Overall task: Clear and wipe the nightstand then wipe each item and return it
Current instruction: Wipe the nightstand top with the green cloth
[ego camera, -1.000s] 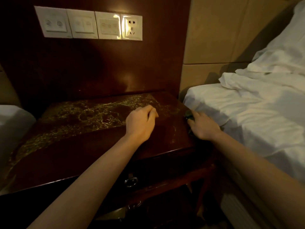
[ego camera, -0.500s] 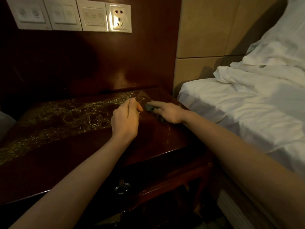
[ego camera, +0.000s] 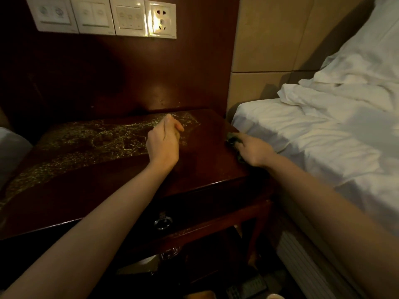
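Note:
The dark wooden nightstand (ego camera: 200, 169) has a marbled gold-veined top panel and nothing standing on it. My right hand (ego camera: 253, 151) presses a small dark green cloth (ego camera: 232, 139) onto the top near its right edge, fingers curled over the cloth. My left hand (ego camera: 164, 143) hovers over the middle of the top with its fingers loosely curled and holds nothing.
A bed with white sheets (ego camera: 323, 134) stands right of the nightstand. White switch plates and a socket (ego camera: 160, 20) sit on the dark wall panel behind. A ring pull (ego camera: 163, 222) hangs on the drawer front. Dim objects lie on the floor below.
My right hand has slid the cloth from the middle of the top back toward the right edge. My left hand has barely shifted.

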Demonstrator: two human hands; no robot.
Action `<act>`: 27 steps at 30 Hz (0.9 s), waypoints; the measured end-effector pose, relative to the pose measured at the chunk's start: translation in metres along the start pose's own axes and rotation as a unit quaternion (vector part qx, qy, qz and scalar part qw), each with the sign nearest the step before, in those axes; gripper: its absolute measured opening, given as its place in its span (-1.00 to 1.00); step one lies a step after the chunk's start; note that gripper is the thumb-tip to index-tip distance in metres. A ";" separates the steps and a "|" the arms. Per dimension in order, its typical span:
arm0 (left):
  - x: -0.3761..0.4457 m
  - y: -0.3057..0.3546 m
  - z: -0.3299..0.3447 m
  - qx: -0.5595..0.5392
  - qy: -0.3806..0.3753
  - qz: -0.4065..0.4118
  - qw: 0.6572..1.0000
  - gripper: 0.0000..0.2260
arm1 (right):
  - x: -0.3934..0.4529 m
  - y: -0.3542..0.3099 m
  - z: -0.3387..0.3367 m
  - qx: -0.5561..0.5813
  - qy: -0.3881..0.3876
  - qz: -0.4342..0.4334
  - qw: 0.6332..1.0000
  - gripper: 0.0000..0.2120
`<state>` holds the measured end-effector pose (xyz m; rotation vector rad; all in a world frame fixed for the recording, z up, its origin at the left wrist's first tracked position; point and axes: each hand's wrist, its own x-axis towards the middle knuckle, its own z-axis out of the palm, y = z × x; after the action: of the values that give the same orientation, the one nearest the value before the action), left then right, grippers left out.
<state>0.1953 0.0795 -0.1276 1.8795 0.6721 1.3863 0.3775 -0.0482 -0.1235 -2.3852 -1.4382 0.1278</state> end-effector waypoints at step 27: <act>0.059 -0.007 -0.010 0.535 -0.110 0.119 0.829 -0.71 | 0.115 -0.012 0.014 -0.085 -0.048 -0.007 0.995 -0.59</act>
<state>0.2036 0.1304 -0.0960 3.0189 1.2957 0.9163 0.4191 0.0609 -0.1207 -2.5342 -1.5677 0.1240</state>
